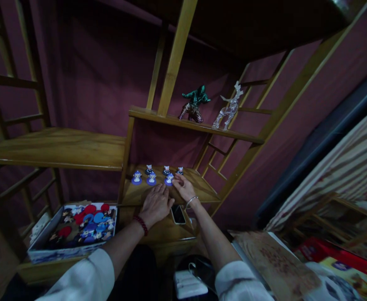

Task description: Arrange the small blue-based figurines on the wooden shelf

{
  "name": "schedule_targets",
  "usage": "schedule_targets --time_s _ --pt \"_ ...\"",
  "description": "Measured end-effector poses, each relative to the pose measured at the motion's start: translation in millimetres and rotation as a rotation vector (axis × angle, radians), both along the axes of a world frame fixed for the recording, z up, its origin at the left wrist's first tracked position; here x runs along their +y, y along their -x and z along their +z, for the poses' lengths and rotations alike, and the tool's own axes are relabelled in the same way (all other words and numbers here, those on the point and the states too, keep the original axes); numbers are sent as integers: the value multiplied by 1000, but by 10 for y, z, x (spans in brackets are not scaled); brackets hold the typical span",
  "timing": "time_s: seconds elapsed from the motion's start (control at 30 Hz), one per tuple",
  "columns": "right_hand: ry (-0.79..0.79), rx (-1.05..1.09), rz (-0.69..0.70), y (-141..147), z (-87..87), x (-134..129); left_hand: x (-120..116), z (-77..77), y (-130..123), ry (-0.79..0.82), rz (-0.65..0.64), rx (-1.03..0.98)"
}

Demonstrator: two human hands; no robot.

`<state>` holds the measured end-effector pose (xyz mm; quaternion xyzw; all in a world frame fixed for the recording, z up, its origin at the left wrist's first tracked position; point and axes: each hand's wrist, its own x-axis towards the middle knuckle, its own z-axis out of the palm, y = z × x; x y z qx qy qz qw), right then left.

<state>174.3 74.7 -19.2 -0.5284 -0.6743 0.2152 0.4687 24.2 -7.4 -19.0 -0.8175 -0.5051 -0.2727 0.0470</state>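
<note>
On the low wooden shelf (202,188) stand two rows of small figurines. The front row has a left purple-based figurine (136,178), a middle one (151,179) and a right one (169,179). Behind them are three dark-based figurines (166,170). My right hand (185,189), with a bracelet at its wrist, has its fingers closed at the right side of the right purple figurine. Flat at the shelf's front edge lies my left hand (156,204), fingers stretched out below the middle and right figurines, holding nothing.
A box (73,253) full of red, blue and dark figurines stands at lower left. A phone (178,214) lies below the shelf. Above are a green figure (197,104) and a clear deer (230,108). Wooden posts (174,62) frame the shelves. Brown packaging (271,259) sits at right.
</note>
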Motion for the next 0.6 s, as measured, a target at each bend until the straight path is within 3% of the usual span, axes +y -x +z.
schedule_targets --time_s 0.13,0.23,0.43,0.6 --pt "-40 119 -124 -15 -30 -105 -96 -65 8 -72 -34 -45" --pt "-58 173 -136 45 -27 -251 -187 -120 35 -101 -70 -66" --pt "-86 256 -60 354 -72 -629 -380 -293 152 -135 -166 -116" --pt "-180 245 -142 651 -173 -944 -510 -420 290 -169 -256 -158"
